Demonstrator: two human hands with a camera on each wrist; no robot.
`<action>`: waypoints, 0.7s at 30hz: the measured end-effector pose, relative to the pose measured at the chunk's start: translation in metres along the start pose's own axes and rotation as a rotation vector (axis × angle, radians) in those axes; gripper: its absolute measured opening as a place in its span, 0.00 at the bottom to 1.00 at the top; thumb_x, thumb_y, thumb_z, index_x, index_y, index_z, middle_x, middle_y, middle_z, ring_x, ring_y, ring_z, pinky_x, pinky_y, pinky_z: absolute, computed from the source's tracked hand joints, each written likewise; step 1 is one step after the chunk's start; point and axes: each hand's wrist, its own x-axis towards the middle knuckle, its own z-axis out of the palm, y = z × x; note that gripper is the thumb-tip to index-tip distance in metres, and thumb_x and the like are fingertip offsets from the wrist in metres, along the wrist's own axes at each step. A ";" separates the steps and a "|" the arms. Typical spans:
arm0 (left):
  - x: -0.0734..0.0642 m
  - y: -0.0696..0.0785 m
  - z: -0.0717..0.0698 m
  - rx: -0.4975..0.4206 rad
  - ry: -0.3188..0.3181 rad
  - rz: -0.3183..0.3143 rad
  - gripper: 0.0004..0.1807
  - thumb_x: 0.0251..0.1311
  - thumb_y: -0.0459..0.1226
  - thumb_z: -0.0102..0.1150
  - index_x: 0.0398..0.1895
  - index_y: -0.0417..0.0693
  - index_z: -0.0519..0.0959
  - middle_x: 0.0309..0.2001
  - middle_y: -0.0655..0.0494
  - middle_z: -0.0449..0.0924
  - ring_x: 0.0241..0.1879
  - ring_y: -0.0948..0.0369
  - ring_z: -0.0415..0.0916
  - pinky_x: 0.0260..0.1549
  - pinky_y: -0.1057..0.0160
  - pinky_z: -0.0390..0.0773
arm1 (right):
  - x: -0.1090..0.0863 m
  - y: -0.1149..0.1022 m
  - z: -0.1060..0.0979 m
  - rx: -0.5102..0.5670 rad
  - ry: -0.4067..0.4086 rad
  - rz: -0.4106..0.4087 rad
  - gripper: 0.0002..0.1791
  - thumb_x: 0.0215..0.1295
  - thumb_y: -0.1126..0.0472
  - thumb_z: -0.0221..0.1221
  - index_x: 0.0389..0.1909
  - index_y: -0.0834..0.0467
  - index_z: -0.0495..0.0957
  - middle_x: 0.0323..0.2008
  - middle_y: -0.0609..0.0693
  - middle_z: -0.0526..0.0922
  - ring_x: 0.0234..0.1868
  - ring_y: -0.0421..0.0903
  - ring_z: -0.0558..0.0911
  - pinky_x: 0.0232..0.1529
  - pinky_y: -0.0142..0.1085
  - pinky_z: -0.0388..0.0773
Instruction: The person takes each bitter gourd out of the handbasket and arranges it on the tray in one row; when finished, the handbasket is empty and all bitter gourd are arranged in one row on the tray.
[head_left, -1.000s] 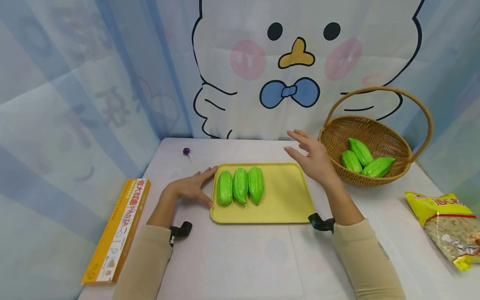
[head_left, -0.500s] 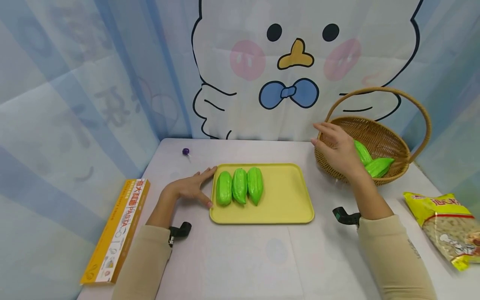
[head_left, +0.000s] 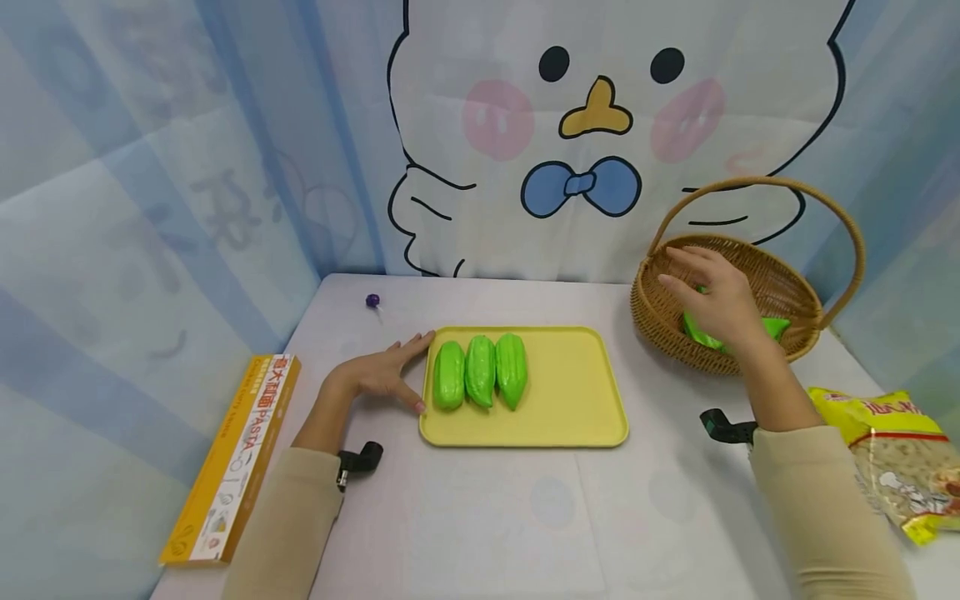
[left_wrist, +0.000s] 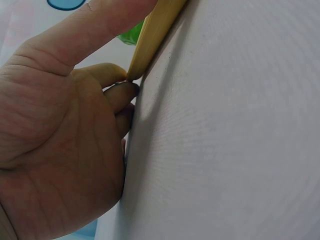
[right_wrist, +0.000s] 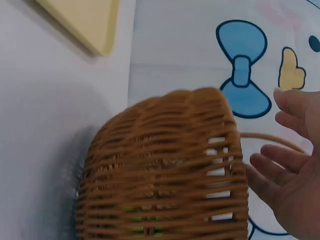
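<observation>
Three bright green ridged bitter melons [head_left: 480, 372] lie side by side on the left half of a yellow tray [head_left: 573, 392]. My left hand [head_left: 381, 375] rests at the tray's left edge, thumb and fingers spread and touching the rim; the left wrist view shows the thumb against the tray edge [left_wrist: 155, 37]. Over the wicker basket [head_left: 652, 321] hovers my right hand [head_left: 716, 300], fingers extended, holding nothing. More bitter melons [head_left: 776, 327] lie inside the basket, partly covered by that hand. In the right wrist view the hand [right_wrist: 295, 165] is beside the basket's woven wall [right_wrist: 165, 165].
The basket's tall handle [head_left: 858, 242] arches above it. A bag of dry food [head_left: 900, 458] lies to the right, near my right sleeve. At the left edge is a yellow pasta box [head_left: 236, 458]. A purple lollipop [head_left: 372, 301] lies at the back left.
My right hand has moved right, from above the tray's right corner to over the basket, now covering part of the bitter melons there. My left hand has stayed at the tray edge.
</observation>
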 end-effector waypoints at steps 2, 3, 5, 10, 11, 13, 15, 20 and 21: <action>0.000 0.000 0.000 -0.003 -0.003 -0.004 0.77 0.38 0.58 0.83 0.86 0.67 0.37 0.87 0.53 0.32 0.84 0.40 0.27 0.76 0.27 0.34 | 0.002 0.005 -0.003 -0.013 -0.009 0.009 0.33 0.78 0.46 0.57 0.77 0.56 0.67 0.77 0.65 0.63 0.71 0.71 0.69 0.67 0.66 0.71; -0.001 0.001 -0.001 -0.003 -0.004 -0.005 0.77 0.38 0.58 0.83 0.86 0.67 0.37 0.87 0.53 0.32 0.84 0.40 0.27 0.76 0.28 0.34 | 0.002 0.007 -0.004 -0.024 -0.014 0.012 0.33 0.78 0.46 0.57 0.77 0.56 0.67 0.77 0.65 0.63 0.71 0.72 0.69 0.67 0.66 0.71; -0.001 0.001 -0.001 -0.007 -0.004 -0.009 0.77 0.38 0.58 0.83 0.86 0.67 0.38 0.87 0.53 0.32 0.84 0.40 0.27 0.76 0.27 0.34 | 0.004 0.012 -0.007 -0.035 -0.029 0.026 0.34 0.78 0.45 0.56 0.78 0.57 0.66 0.77 0.66 0.62 0.71 0.72 0.68 0.67 0.66 0.71; 0.001 0.002 0.000 -0.008 -0.010 -0.011 0.77 0.38 0.58 0.83 0.86 0.67 0.37 0.87 0.52 0.32 0.84 0.39 0.28 0.76 0.27 0.33 | 0.007 0.027 -0.012 -0.045 -0.071 0.062 0.35 0.78 0.45 0.55 0.78 0.57 0.65 0.77 0.67 0.62 0.69 0.74 0.69 0.65 0.67 0.71; 0.001 0.002 0.000 -0.007 -0.011 -0.012 0.77 0.38 0.58 0.83 0.86 0.67 0.37 0.87 0.52 0.32 0.84 0.39 0.28 0.76 0.27 0.33 | 0.008 0.031 -0.013 -0.043 -0.081 0.066 0.35 0.79 0.44 0.55 0.79 0.57 0.64 0.77 0.67 0.61 0.69 0.75 0.69 0.65 0.68 0.71; 0.001 0.001 0.001 -0.004 -0.010 -0.014 0.77 0.38 0.58 0.83 0.86 0.67 0.37 0.87 0.53 0.32 0.84 0.40 0.28 0.76 0.27 0.33 | 0.009 0.037 -0.014 -0.039 -0.096 0.077 0.36 0.78 0.43 0.54 0.79 0.56 0.64 0.78 0.67 0.61 0.68 0.75 0.69 0.63 0.69 0.72; 0.001 0.001 0.001 -0.004 -0.008 -0.013 0.77 0.38 0.57 0.83 0.86 0.68 0.37 0.87 0.53 0.32 0.84 0.40 0.27 0.76 0.27 0.33 | 0.011 0.042 -0.016 -0.037 -0.110 0.084 0.37 0.78 0.41 0.53 0.80 0.55 0.63 0.77 0.67 0.61 0.68 0.76 0.69 0.63 0.69 0.72; 0.001 0.000 0.001 -0.007 -0.003 -0.008 0.77 0.38 0.57 0.83 0.86 0.67 0.37 0.87 0.52 0.33 0.84 0.40 0.28 0.77 0.28 0.33 | 0.015 0.052 -0.019 -0.046 -0.153 0.091 0.36 0.79 0.43 0.53 0.80 0.57 0.62 0.76 0.70 0.62 0.69 0.75 0.67 0.63 0.71 0.69; 0.001 0.000 0.000 -0.006 -0.003 -0.009 0.77 0.38 0.57 0.83 0.86 0.67 0.37 0.87 0.52 0.33 0.84 0.40 0.28 0.77 0.28 0.33 | 0.017 0.054 -0.019 -0.050 -0.168 0.094 0.35 0.80 0.44 0.53 0.80 0.57 0.62 0.76 0.70 0.62 0.70 0.75 0.66 0.63 0.72 0.68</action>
